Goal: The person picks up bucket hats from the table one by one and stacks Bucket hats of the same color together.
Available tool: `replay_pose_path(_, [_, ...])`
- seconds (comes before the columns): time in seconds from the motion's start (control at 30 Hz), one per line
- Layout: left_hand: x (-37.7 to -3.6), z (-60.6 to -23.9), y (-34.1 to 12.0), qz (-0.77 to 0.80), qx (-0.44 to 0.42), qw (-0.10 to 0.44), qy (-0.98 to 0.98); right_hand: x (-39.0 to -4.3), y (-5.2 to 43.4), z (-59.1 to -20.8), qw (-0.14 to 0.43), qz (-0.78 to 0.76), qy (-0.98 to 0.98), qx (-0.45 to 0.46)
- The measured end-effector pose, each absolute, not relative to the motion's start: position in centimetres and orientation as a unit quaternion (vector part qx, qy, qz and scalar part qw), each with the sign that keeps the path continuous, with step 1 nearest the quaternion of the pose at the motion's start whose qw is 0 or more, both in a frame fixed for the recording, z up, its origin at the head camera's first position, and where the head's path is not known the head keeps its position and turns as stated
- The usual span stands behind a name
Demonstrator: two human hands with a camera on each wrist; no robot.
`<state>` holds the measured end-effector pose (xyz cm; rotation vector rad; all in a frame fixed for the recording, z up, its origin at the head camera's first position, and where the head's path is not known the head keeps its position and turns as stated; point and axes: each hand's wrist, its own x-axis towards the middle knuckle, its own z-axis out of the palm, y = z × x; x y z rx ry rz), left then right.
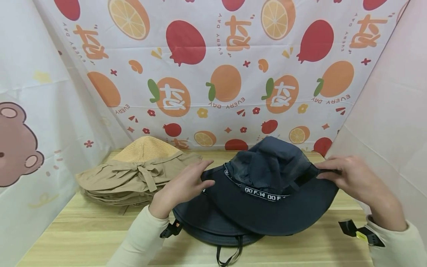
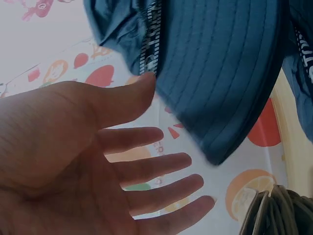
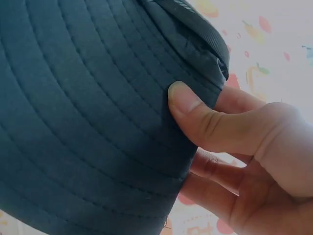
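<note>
A navy bucket hat (image 1: 267, 215) with a wide stitched brim and a white-lettered band is tilted above more navy hats (image 1: 197, 217). My right hand (image 1: 355, 178) pinches the hat's brim at its right side; in the right wrist view the thumb (image 3: 188, 105) lies on top of the stitched brim (image 3: 98, 107), with fingers behind it. My left hand (image 1: 183, 189) is at the left end of the brim, fingers spread and straight. In the left wrist view its thumb tip (image 2: 146, 83) meets the brim's edge in the picture; whether it presses there I cannot tell.
A stack of beige hats (image 1: 113, 181) with a bow and a straw crown (image 1: 146, 148) lies to the left on the wooden table (image 1: 83, 237). A black cord (image 1: 230, 257) hangs from the lower navy hats. Printed fabric (image 1: 247, 122) stands behind, white cloth at both sides.
</note>
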<state>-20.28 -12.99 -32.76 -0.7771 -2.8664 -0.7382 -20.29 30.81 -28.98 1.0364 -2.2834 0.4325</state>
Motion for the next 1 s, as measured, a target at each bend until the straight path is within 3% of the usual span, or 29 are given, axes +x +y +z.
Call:
replay_pose_path(0.47, [-20.1, -33.4, -12.8, -0.28, -0.249, 0.069, -0.925, -21.1, 28.6, -29.0, 0.28, 0.167, -0.861, 0.389])
replay_pose_path(1.0, [-19.5, -32.7, -13.4, -0.267, -0.209, 0.054, -0.939, -22.3, 27.2, -28.9, 0.148, 0.156, -0.923, 0.318])
